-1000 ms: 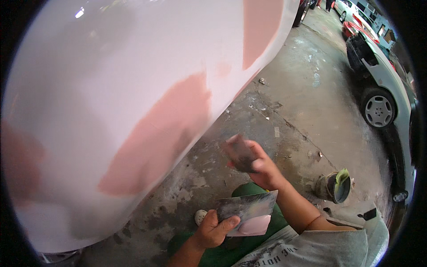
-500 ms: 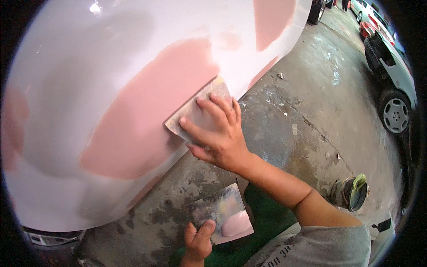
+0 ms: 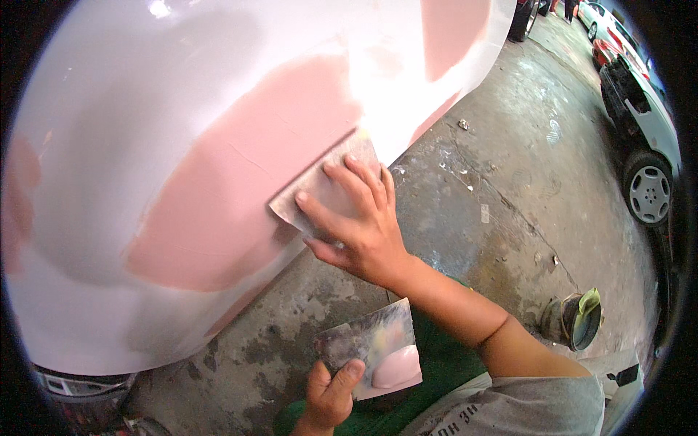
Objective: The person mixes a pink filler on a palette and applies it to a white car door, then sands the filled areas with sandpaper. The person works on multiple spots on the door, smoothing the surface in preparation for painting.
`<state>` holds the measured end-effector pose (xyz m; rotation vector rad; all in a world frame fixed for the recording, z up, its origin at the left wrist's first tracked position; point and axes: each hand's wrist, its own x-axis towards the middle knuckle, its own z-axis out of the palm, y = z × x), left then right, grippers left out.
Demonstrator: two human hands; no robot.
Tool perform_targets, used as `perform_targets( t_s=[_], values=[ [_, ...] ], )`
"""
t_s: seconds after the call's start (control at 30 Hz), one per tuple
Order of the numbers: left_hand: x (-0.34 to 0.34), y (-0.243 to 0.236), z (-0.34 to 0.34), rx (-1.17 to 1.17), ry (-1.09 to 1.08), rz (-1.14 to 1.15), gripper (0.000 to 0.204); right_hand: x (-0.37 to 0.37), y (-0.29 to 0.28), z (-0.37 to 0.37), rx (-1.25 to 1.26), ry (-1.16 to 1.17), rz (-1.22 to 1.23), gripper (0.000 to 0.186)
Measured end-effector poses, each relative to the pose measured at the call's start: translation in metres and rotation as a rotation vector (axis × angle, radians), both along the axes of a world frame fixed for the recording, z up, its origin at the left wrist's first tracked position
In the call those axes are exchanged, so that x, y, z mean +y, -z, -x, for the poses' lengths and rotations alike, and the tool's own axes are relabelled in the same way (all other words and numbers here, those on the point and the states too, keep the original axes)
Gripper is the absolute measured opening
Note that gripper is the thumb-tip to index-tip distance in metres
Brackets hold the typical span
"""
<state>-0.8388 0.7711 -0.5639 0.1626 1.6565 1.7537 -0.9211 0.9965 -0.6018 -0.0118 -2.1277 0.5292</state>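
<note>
My right hand [image 3: 360, 229] presses a pale, flat spreader [image 3: 342, 149] against the white car body panel [image 3: 102, 109], at the lower right of a large pink filler patch [image 3: 211, 189]. Its fingers are bent over the spreader's face. Below, my left hand [image 3: 331, 392] grips a square, stained plate [image 3: 356, 345] by its left side, thumb on top; a soft pink lump of filler [image 3: 396, 367] lies on the plate's right part. More pink patches [image 3: 454, 29] show on the panel. A bright glare hides part of the panel right of the large patch.
The concrete floor [image 3: 494, 174] has stains and small debris. A bucket with a green cloth [image 3: 571, 320] stands right of my right arm. A white car [image 3: 647, 145] with dark front parts is along the right, other cars beyond, and a person's legs [image 3: 569, 10] show at the top.
My right hand has moved from above my lap up and left onto the panel with the spreader, mostly in the first half second. The view has shifted slightly and a bright glare has appeared.
</note>
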Motion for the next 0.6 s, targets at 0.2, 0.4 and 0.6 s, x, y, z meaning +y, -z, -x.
perform_targets(
  t_s=[0.2,0.4,0.6],
  values=[
    [0.006,-0.005,0.000,0.060,0.020,-0.091,0.032,0.004,0.050,0.012,-0.007,-0.005,-0.038,0.076],
    [-0.006,0.007,-0.001,-0.023,-0.002,-0.013,0.050,-0.005,0.020,-0.013,-0.080,-0.005,-0.011,0.075],
    [-0.004,0.001,0.000,0.011,-0.060,-0.182,0.032,-0.005,-0.042,0.012,0.052,-0.006,-0.064,0.074]
  ],
)
